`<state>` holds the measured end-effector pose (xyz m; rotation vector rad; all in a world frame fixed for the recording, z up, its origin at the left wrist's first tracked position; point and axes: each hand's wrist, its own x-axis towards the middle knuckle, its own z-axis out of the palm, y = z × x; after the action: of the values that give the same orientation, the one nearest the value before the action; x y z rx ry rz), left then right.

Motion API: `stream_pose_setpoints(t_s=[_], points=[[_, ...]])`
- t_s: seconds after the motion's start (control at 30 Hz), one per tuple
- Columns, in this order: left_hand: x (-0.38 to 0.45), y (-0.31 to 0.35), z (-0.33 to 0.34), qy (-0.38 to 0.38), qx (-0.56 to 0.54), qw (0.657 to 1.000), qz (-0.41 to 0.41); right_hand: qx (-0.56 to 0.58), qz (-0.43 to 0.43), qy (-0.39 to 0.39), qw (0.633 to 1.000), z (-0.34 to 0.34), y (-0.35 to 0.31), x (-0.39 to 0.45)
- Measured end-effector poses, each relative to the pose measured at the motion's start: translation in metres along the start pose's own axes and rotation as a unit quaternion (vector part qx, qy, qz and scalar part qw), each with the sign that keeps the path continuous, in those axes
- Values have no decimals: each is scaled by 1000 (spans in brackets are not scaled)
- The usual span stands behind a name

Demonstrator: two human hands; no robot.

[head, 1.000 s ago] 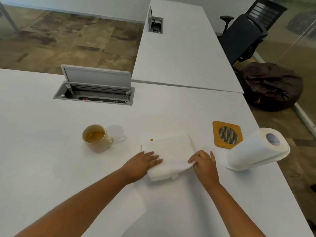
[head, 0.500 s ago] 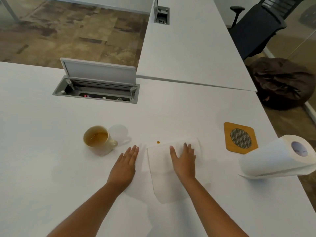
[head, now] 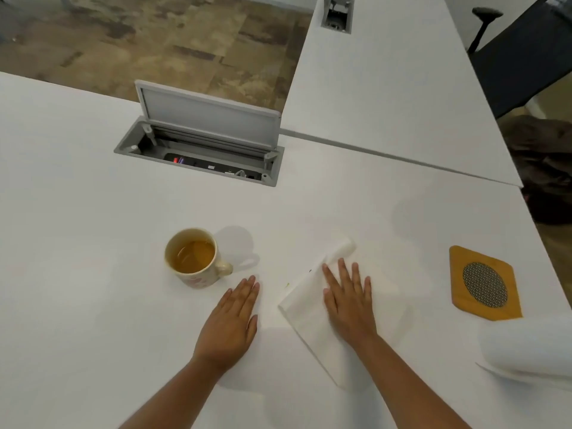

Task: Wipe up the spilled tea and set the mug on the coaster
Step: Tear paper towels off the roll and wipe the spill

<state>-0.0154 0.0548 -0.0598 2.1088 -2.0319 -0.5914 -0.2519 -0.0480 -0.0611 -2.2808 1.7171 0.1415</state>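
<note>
Single head-worn view, looking forward and steeply down from close above the near edge of a white table. Wide angle, bending the far table edges. Both forearms entering from the near side; floor and a second desk beyond.

Both forearms were bare to the frame's lower edge, with no sleeves showing. The left hand and right hand wore nothing visible.
</note>
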Motion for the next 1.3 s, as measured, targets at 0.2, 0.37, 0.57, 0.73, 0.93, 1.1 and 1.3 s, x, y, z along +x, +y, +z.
stream_pose_setpoints(t_s=[0.2,0.37,0.57,0.73,0.93,1.1,1.3], points=[[0,0,2,49,-35,998,-5,-3,-139,-16,990,11,-74,5],[-1,-4,8,64,-77,995,-11,-10,-162,17,987,21,-98,-8],[-1,-4,6,51,-74,996,-13,24,-74,58,995,5,-47,6],[-1,-6,4,34,-70,997,-8,49,59,82,994,-2,35,-14],[-1,-5,3,30,-117,992,-26,63,13,68,996,11,2,-72],[-2,-3,-1,39,-128,991,-22,12,-183,-9,983,27,-98,-58],[1,-3,1,47,-112,992,-25,6,-239,-28,971,16,-84,19]])
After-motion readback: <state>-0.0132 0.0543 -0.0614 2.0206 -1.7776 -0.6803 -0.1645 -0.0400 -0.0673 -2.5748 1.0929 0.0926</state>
